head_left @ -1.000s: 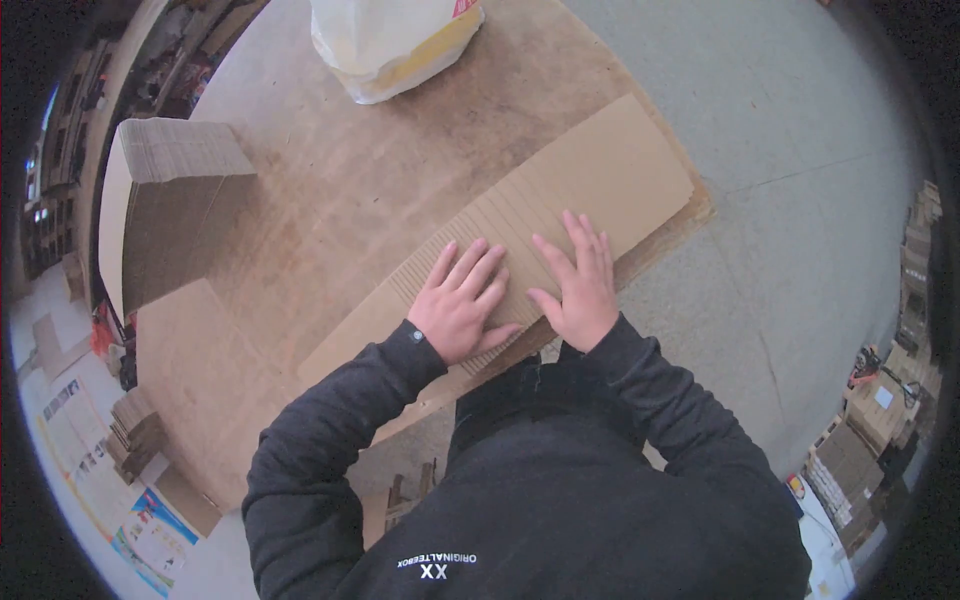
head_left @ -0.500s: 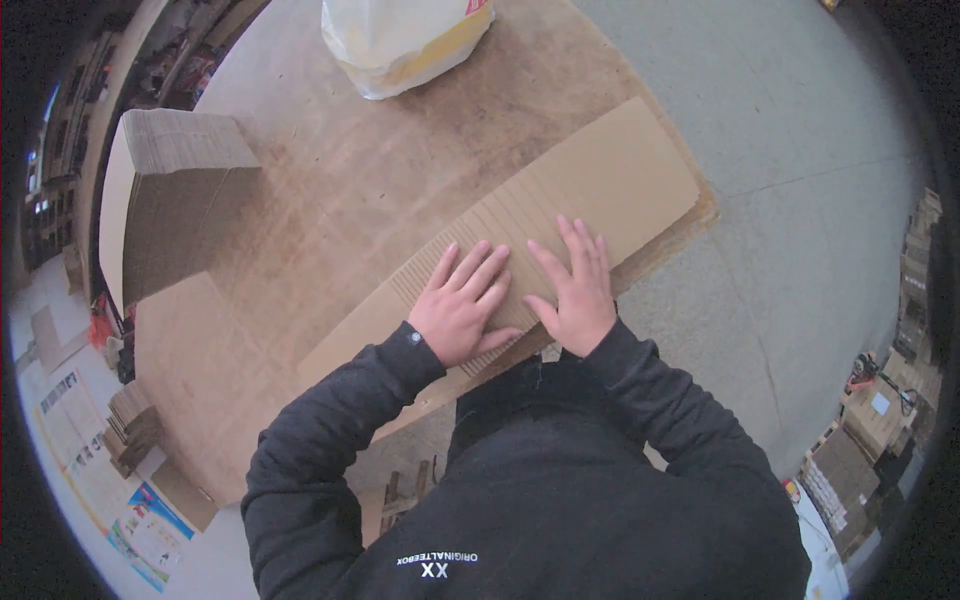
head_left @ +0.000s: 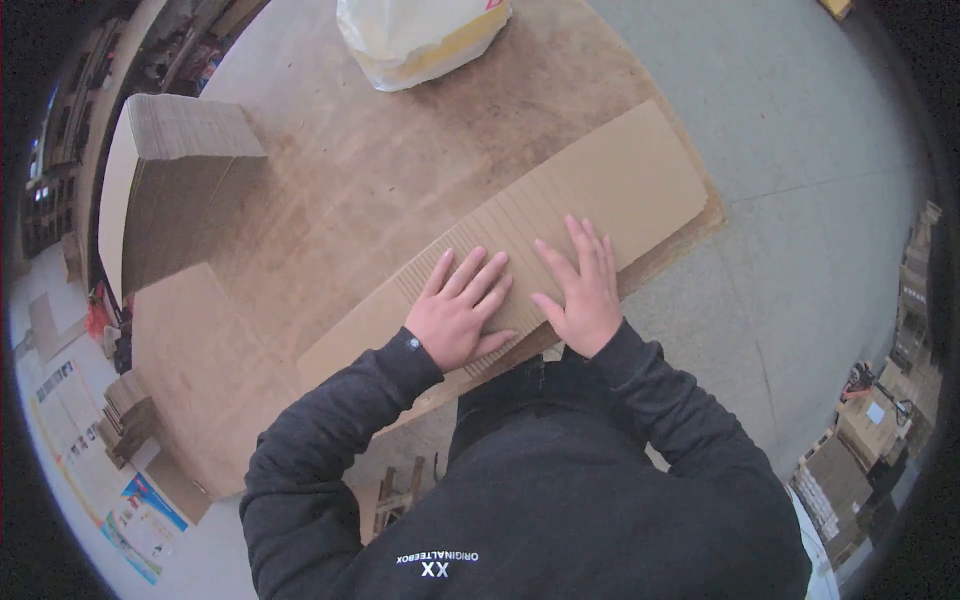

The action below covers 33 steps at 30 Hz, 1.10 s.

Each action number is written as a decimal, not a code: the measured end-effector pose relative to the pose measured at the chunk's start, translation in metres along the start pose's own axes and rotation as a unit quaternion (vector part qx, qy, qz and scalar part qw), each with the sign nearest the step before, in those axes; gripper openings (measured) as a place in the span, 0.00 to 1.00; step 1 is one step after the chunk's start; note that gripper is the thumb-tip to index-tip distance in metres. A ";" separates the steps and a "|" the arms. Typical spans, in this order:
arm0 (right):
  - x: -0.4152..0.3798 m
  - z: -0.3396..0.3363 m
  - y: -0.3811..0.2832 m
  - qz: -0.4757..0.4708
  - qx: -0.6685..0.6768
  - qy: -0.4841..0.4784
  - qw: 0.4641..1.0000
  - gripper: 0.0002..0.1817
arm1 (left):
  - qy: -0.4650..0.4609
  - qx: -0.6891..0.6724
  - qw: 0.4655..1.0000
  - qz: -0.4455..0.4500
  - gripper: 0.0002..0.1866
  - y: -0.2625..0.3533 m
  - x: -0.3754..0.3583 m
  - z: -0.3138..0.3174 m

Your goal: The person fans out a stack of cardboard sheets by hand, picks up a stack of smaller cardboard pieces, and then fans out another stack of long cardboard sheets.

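Observation:
A long cardboard sheet (head_left: 635,180) with many parallel creases across its middle lies slantwise along the near edge of the wooden table (head_left: 370,190). My left hand (head_left: 462,312) rests on the creased part, fingers spread and palm down. Just to the right, my right hand (head_left: 583,290) lies on the same sheet with its fingers stretched out and apart. Neither hand grips anything. Part of the creased area is hidden under my hands.
On the table's left side stands a tall stack of cardboard sheets (head_left: 190,190). A white and yellow plastic-wrapped package (head_left: 425,45) sits at the far edge. Cardboard boxes (head_left: 868,425) are on the floor at right, printed posters (head_left: 75,430) at lower left.
Both hands stay flat on the cardboard, the right one shifted very slightly to the right. The view has moved a little.

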State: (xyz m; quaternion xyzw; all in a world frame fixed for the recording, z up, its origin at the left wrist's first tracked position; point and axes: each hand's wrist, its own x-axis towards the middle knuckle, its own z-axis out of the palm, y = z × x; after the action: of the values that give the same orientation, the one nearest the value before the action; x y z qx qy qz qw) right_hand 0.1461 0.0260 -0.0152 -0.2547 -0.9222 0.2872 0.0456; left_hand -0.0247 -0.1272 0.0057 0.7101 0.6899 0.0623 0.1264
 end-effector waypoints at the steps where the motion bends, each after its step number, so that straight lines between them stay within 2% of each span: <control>1: 0.000 0.001 0.000 0.001 0.001 0.000 1.000 0.38 | 0.002 0.000 1.000 0.000 0.38 0.000 -0.001 0.000; 12: -0.001 0.000 0.001 0.001 -0.003 -0.004 1.000 0.38 | 0.000 -0.005 1.000 -0.001 0.39 -0.002 -0.005 0.002; 20: -0.032 -0.027 0.013 0.060 0.079 0.081 0.992 0.29 | 0.023 0.009 1.000 0.001 0.38 -0.002 -0.007 0.003; 25: -0.058 -0.039 0.030 0.086 0.140 0.136 0.977 0.30 | 0.022 0.015 1.000 0.006 0.38 -0.001 0.001 0.001; 27: -0.075 -0.032 0.025 0.112 0.175 0.134 0.969 0.31 | -0.008 0.003 1.000 -0.001 0.39 0.001 -0.003 -0.001; 30: -0.099 -0.014 -0.002 0.161 0.227 0.140 0.950 0.35 | -0.052 -0.092 0.994 -0.022 0.40 -0.006 -0.002 -0.017; 33: -0.108 0.011 -0.040 0.212 0.290 0.146 0.922 0.37 | -0.022 -0.171 0.985 -0.018 0.40 -0.042 0.008 -0.039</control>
State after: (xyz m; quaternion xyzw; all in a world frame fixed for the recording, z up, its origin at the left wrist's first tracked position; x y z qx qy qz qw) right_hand 0.2191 -0.0609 0.0044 -0.4591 -0.7058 0.5050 0.1901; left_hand -0.0753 -0.1153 0.0313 0.6667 0.6788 0.1618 0.2619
